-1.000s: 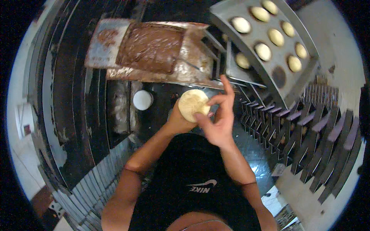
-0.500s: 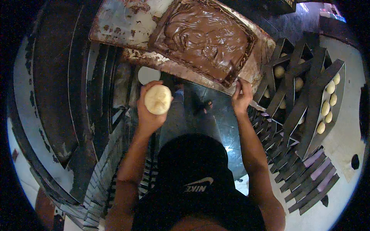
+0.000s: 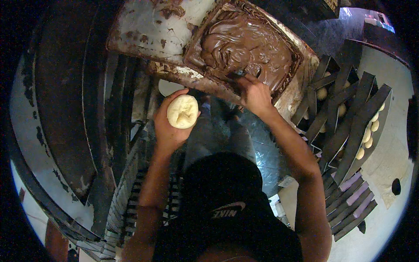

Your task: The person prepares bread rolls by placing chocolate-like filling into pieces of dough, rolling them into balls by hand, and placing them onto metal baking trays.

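Note:
Cupped in my left hand (image 3: 168, 127) is a round of pale dough (image 3: 183, 111) with a hollow pressed into its face. Beyond it lies a shallow tray (image 3: 194, 65) filled with glossy brown chocolate-like spread (image 3: 244, 41). My right hand (image 3: 257, 96) reaches over the tray's near edge, its fingers closed and their tips at the spread. Something dark shows by those fingertips, too unclear to name. A pale disc (image 3: 168, 86) sits just behind my left hand, partly covered by it.
Spread-smeared boards (image 3: 174, 32) carry the tray. To the right, stacked dark metal trays (image 3: 355, 126) hold several pale dough balls (image 3: 375, 125). A tall dark rack (image 3: 65, 96) stands close on the left. Tiled floor (image 3: 264, 153) shows below.
My right hand has moved left and forward, from the tray's near right corner to over the spread. The dough in my left hand has tilted, showing its hollow more plainly.

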Demonstrator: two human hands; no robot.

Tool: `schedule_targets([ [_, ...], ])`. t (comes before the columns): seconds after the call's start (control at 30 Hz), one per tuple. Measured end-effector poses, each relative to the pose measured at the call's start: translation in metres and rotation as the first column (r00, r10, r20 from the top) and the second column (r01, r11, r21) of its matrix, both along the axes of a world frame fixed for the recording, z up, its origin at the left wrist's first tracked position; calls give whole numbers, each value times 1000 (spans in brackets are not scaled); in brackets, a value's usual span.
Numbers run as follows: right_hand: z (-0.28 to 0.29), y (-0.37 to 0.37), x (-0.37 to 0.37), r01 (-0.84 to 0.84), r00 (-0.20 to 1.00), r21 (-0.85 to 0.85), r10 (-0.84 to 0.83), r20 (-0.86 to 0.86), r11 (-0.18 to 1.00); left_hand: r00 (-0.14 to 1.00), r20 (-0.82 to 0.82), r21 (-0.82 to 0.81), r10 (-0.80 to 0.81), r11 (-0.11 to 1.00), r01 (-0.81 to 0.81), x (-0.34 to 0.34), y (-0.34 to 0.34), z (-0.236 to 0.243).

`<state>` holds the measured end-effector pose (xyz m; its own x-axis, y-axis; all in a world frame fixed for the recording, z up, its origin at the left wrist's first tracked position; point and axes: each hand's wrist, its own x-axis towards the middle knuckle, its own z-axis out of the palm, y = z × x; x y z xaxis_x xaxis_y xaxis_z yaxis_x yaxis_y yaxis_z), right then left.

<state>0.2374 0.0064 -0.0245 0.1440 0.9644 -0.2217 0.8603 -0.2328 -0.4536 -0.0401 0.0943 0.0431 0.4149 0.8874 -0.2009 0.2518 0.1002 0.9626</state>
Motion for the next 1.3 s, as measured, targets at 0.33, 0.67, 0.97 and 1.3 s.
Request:
schedule_targets([
  [0.33,9,29,-30,183,939,34,-164,-302,983,999,-19,54,41,998,-40,-3,-6,11],
  [0.67,187,21,-46,276,727,481,147,-671,832,969,249,-96,-2,995,27,50,20,95],
  [0.97,-28,-143,54,405,901,580,-418,-120,707,980,200,6,-14,1000,13,63,-13,64],
  [1.3,64,-179,15,796,167,-86,-354,-920,599,881,114,335,-460,853,402,148,-109,104],
])
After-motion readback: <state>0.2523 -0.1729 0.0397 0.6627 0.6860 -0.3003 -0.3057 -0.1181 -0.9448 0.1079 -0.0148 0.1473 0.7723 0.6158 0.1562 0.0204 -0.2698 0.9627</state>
